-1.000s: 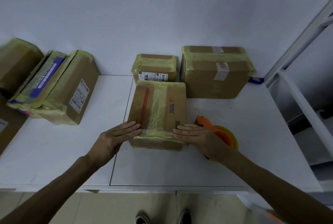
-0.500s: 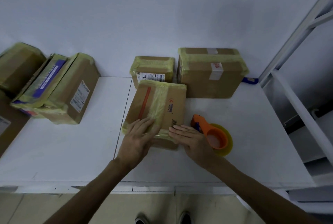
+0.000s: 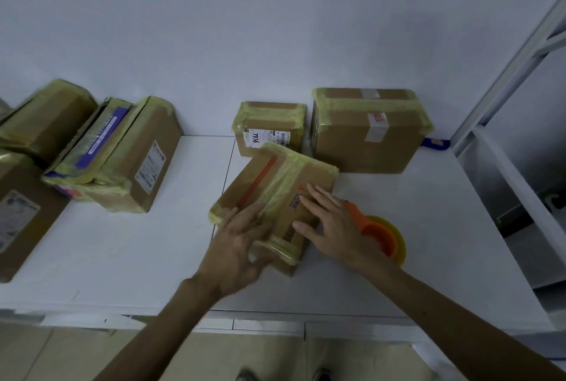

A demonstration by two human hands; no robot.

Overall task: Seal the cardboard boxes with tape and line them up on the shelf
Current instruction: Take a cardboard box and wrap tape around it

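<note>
— Where does the taped box [image 3: 275, 184] sit?
— Mid-desk [image 3: 428, 242], skewed.
— And the hands?
— Left hand [image 3: 242, 246] and right hand [image 3: 330, 224] press flat on top, fingers straight; tape dispenser [image 3: 379, 236] just beside the right.

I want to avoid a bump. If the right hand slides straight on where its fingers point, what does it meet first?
Probably the small labelled box behind the flat box under the right hand; depth is unclear.

Left hand [image 3: 242, 238], right hand [image 3: 332, 223] flat, forward.
</note>
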